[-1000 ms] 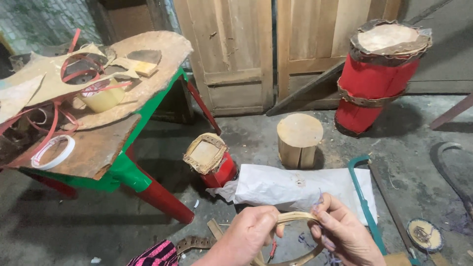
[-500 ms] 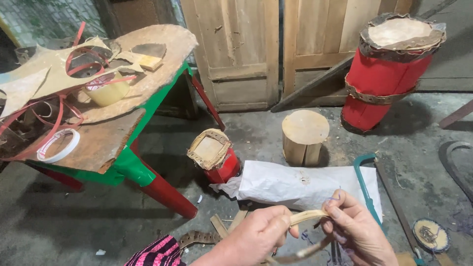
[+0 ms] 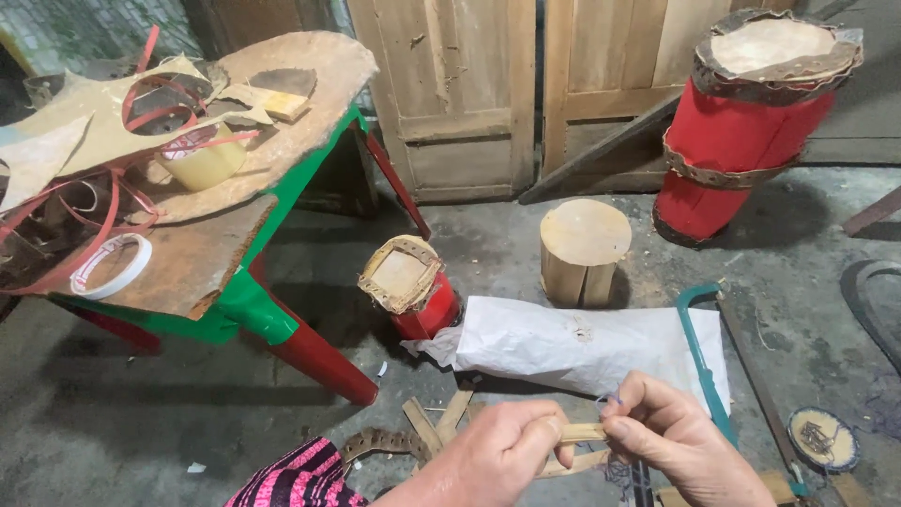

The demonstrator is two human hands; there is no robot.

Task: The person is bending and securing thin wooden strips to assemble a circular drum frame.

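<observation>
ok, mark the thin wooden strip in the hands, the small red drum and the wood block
thin wooden strip (image 3: 584, 433), head view, bare stretch between the two hands.
small red drum (image 3: 434, 314), head view, red side wall.
wood block (image 3: 585, 231), head view, flat top face.

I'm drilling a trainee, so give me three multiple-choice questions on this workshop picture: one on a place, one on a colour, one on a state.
1. Where does the roll of tape lie? A on the table B on the floor C on the wood stump
2. What colour is the big drum's body? A blue B red C yellow
3. How do the hands hold the bent wood strip? A left alone B right alone C both

A: roll of tape rests on the table.
B: big drum is red.
C: left hand and right hand both pinch the strip.
</observation>
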